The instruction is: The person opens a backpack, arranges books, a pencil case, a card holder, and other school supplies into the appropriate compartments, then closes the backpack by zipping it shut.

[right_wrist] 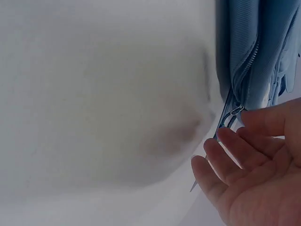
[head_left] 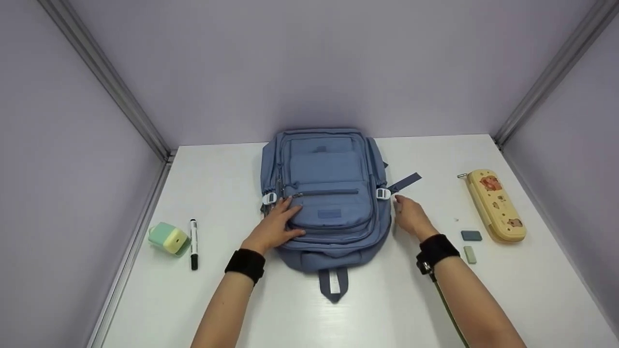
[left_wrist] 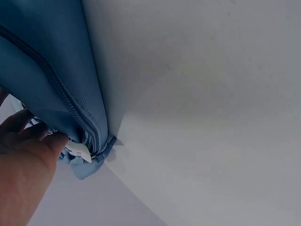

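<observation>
A blue backpack [head_left: 329, 169] lies on its back, its top handle [head_left: 333, 290] toward me. My left hand [head_left: 275, 227] rests on the lower left of its front with fingers spread, close to the white left buckle [head_left: 269, 198]. In the left wrist view, those fingertips touch the cloth by that buckle. At the bag's right side, my right hand [head_left: 413, 217] pinches a zipper pull [right_wrist: 237, 110] between thumb and forefinger, its other fingers loosely bent. A white right buckle [head_left: 383, 194] and a dark loose strap [head_left: 405, 182] lie just beyond this hand.
A yellow pencil case [head_left: 497, 205] lies at the right, with a dark green block [head_left: 471, 235] and a light green block [head_left: 469, 254] beside it. On the left are a green and yellow sharpener-like box [head_left: 169, 238] and a marker [head_left: 194, 244]. Walls enclose the table [head_left: 300, 319].
</observation>
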Demonstrator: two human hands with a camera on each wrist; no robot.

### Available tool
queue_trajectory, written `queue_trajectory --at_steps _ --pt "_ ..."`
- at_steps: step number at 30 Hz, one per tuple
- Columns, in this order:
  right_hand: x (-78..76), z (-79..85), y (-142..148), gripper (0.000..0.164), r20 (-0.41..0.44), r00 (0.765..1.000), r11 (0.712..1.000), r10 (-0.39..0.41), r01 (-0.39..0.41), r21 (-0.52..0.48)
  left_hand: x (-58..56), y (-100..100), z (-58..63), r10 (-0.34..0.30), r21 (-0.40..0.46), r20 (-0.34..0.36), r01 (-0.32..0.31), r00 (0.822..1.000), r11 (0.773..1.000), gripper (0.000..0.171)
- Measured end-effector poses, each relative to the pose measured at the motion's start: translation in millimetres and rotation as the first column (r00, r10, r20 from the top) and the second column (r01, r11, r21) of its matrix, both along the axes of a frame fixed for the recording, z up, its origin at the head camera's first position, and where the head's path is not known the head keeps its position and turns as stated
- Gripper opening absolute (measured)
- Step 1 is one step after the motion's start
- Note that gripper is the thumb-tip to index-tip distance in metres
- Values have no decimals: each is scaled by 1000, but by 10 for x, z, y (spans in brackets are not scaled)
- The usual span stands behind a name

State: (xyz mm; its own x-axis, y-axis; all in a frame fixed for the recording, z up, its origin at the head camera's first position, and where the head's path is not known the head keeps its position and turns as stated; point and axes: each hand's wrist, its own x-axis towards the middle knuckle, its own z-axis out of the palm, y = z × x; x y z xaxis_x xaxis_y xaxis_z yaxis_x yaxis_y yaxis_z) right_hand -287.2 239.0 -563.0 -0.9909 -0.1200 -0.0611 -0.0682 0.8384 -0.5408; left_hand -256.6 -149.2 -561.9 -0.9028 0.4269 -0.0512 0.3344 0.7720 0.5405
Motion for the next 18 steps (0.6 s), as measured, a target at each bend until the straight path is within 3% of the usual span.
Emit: queue_trajectory --at_steps 8,13,18 --pt "-154 -15 -63 63 -3 995 986 95 -93 138 -12 47 27 -10 -76 43 13 999 997 77" --pt "-212 -16 -78 58 32 993 984 112 -115 134 -12 69 51 -3 -107 66 10 998 994 77" --pt "-240 -29 -63 48 13 995 988 99 -100 116 -17 86 72 1 -135 66 8 998 991 78"
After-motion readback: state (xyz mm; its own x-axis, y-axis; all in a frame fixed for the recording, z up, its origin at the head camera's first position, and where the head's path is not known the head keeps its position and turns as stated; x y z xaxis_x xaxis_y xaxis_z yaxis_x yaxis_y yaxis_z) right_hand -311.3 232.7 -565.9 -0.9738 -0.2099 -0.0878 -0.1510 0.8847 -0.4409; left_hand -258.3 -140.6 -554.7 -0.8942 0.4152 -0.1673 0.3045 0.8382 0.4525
